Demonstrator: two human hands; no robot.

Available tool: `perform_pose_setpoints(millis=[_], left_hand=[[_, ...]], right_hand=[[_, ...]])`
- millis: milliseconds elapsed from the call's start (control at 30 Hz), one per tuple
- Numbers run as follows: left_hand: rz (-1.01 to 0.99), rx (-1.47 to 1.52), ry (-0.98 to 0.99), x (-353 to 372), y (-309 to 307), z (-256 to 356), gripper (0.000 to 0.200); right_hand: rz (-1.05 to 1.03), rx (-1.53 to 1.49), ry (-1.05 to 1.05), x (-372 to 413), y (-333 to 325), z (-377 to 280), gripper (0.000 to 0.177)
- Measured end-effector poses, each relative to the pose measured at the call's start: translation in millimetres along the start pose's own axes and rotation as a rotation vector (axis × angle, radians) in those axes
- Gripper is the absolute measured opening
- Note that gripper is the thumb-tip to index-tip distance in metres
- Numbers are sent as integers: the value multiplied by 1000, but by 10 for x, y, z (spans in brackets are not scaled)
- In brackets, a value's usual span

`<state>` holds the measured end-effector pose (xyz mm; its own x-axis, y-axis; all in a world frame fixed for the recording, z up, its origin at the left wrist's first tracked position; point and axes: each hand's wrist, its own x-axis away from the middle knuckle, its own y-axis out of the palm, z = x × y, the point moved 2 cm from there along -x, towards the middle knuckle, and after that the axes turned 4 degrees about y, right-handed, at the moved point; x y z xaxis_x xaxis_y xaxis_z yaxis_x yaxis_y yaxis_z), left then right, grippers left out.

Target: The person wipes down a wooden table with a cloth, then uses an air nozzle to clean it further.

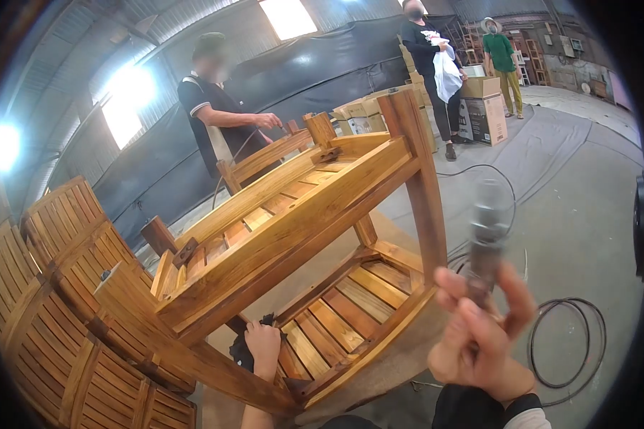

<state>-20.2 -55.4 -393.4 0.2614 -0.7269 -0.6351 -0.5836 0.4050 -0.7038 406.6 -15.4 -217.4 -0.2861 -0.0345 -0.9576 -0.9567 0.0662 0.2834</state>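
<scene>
My right hand (486, 343) is raised at the right, its fingers closed around a grey metal cylindrical tool (486, 229). Motion blur smears the tool, so its exact kind does not show. Down at the lower left, my left hand (263, 347) grips a bunched black cloth (243, 350) against the lower part of a slatted wooden furniture piece (286, 264). This piece is tilted, with an upper framed tray and a lower slatted shelf (336, 314). Small dark wooden blocks (186, 252) sit at the corners of its upper frame.
Slatted wooden panels (64, 300) lean at the left. A worker (215, 107) stands behind the furniture, hands at another wooden frame. Two more people stand near cardboard boxes (483, 118) at the back. A coiled black hose (565, 350) lies on the floor at the right.
</scene>
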Motion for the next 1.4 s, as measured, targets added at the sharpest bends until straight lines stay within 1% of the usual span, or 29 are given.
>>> perform_pose_setpoints(millis=[67, 133, 167, 267, 300, 400, 500, 600, 633, 733, 833, 933, 1000, 1067, 1100, 1200, 1267, 1333, 1400], left_hand=[[-8, -1, -23, -21, 31, -42, 25], [-12, 2, -34, -9, 56, -48, 26], [-8, 9, -32, -8, 67, -48, 27], [6, 20, -38, -11, 16, -27, 28], [0, 21, -45, -19, 12, -31, 28], [-23, 33, -53, -9, -25, -28, 29], [-22, 45, -55, 7, -46, -30, 30], [-8, 36, -53, 15, -24, -33, 29], [2, 43, -49, 13, -51, -26, 29], [10, 46, -53, 19, -57, -32, 28], [27, 55, -49, 14, -8, -48, 28], [24, 68, -65, 43, 18, -13, 28], [23, 60, -55, 24, -13, -57, 28], [45, 62, -40, 22, -24, -44, 28], [48, 66, -29, 22, -20, -48, 27], [49, 76, -40, 20, -41, -46, 28], [59, 23, -33, 21, 21, -74, 28], [58, 19, -36, 56, 83, -79, 27], [43, 45, -37, 34, 51, -72, 27]], right_hand=[[-182, 36, 21, 24, 28, 60, 39], [-132, -47, 15, 76, 164, 120, 36], [-138, -77, 20, 102, 171, 120, 31], [-98, -120, -16, 162, 204, 79, 29], [-73, -126, -34, 191, 236, 72, 24], [-67, -151, -49, 190, 327, 38, 22], [-130, -219, 40, 209, 374, -16, 23], [-190, -265, 19, 245, 390, -55, 27], [-195, -276, 41, 189, 394, -85, 26], [-302, -180, 154, -33, 300, -239, 23], [-130, -98, 39, -126, 177, -351, 22], [-419, 58, 323, -487, 53, -441, 22], [-287, 147, 187, -694, 102, -377, 22], [-255, 230, 58, -1057, 242, -265, 21], [-296, 270, 7, -1295, 357, -194, 20], [-376, 278, -29, -1726, 526, -99, 20], [-255, 248, -23, -1766, 486, -126, 21], [25, 184, -23, -1565, 307, -186, 23], [327, 64, -71, -1420, 191, -226, 25]])
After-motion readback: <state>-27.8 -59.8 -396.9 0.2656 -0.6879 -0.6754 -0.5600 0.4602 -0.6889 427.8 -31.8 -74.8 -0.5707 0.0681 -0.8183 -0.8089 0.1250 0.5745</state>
